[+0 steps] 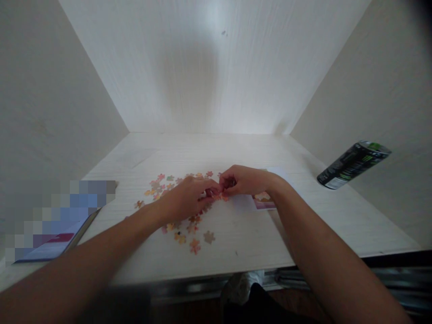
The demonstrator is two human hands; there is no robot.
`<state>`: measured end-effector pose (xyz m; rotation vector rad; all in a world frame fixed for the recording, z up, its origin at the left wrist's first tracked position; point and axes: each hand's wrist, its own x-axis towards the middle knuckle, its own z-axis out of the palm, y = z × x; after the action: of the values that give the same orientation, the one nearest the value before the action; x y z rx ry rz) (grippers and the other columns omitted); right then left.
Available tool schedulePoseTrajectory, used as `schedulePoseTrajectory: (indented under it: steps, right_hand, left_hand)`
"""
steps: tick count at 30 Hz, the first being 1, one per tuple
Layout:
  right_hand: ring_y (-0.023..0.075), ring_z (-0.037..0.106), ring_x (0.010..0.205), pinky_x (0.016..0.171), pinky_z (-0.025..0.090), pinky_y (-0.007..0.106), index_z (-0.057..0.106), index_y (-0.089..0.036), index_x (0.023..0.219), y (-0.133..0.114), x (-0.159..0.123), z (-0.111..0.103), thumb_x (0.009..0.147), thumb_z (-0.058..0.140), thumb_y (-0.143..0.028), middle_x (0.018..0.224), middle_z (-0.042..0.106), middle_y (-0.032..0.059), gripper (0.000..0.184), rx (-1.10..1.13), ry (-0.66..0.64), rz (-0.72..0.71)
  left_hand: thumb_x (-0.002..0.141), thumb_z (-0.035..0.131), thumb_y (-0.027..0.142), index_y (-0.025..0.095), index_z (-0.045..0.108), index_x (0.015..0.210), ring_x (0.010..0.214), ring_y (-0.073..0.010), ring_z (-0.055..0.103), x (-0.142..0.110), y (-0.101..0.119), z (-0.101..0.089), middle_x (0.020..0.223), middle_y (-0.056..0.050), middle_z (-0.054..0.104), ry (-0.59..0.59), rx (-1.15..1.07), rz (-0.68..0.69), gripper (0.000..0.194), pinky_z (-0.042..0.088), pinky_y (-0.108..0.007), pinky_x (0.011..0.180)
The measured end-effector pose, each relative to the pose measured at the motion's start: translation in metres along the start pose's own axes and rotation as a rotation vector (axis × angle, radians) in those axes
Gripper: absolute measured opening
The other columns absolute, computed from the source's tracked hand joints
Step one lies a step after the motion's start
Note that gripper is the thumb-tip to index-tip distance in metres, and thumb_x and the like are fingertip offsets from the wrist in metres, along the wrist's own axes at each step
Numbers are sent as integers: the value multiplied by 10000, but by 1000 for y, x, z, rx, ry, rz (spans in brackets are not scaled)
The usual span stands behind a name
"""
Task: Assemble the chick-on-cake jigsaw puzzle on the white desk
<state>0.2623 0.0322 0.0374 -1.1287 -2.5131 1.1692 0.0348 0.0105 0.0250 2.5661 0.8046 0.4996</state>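
Forearms (104, 249), two of them, both mine and bare, reach in over the edge of a single whitish table (249, 252); below that edge shows one pale shoe (238, 288). Nearest me on the tabletop lie two loose puzzle pieces, one orange (195, 246) and one greyish (209, 237), knobbed and flat. To my left is one flat bluish item (64, 240), mostly pixelated.

At the middle of the table my left hand (187, 198) and my right hand (248, 179) meet, each pinching at a small pink-orange bit of puzzle (222, 196); whether it is one piece or several joined, I cannot tell. Around and beyond my left hand spreads a scatter of pieces (157, 184), dozens, too overlapped to count: pink, orange, yellow, red, a few greenish or grey. Partly behind my right wrist lies one printed picture (265, 204). Farther right is one black can (351, 165) with green marks, then three pale panels (202, 90) around the table.
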Motion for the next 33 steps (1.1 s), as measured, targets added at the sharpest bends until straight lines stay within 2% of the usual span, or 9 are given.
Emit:
schedulePoseTrajectory:
  steps: [4, 9, 16, 25, 33]
  right_hand:
    - [150, 606, 670, 579, 438, 248, 716, -176, 844, -1, 0, 0, 763, 702, -191, 734, 684, 0, 84, -8, 23, 28]
    - [159, 625, 710, 596, 444, 241, 731, -193, 943, -3, 0, -2, 747, 748, -233, 807, 707, 18, 201, -127, 49, 73]
    - [151, 614, 704, 593, 435, 239, 721, -187, 933, -4, -1, -5, 713, 784, -300, 817, 705, 10, 255, -146, 6, 58]
    - [146, 617, 706, 589, 436, 234, 729, -196, 930, -4, 0, -3, 701, 795, -293, 807, 704, 4, 258, -149, 20, 54]
    - [146, 617, 698, 585, 428, 238, 736, -197, 906, -4, -1, -3, 707, 793, -287, 791, 708, -2, 225, -138, 21, 56]
  left_hand:
    - [879, 612, 226, 246, 655, 1030, 850, -132, 613, -1, 1, -3, 942, 28, 684, -39, 39, -15, 158, 422, -267, 811]
    - [859, 628, 213, 217, 668, 1002, 838, -142, 612, -1, 4, -7, 931, 3, 682, -47, 53, -35, 149, 430, -267, 798]
    - [869, 616, 203, 212, 678, 1020, 809, -134, 611, 0, 5, -6, 896, 0, 682, -53, 59, -46, 164, 436, -259, 772]
    - [871, 637, 207, 240, 711, 980, 765, -115, 603, 0, 7, -6, 859, 32, 696, -41, 86, -7, 137, 411, -246, 738]
    - [854, 655, 212, 262, 736, 976, 724, -108, 617, 3, 8, -7, 842, 34, 711, -54, 70, -82, 155, 426, -239, 732]
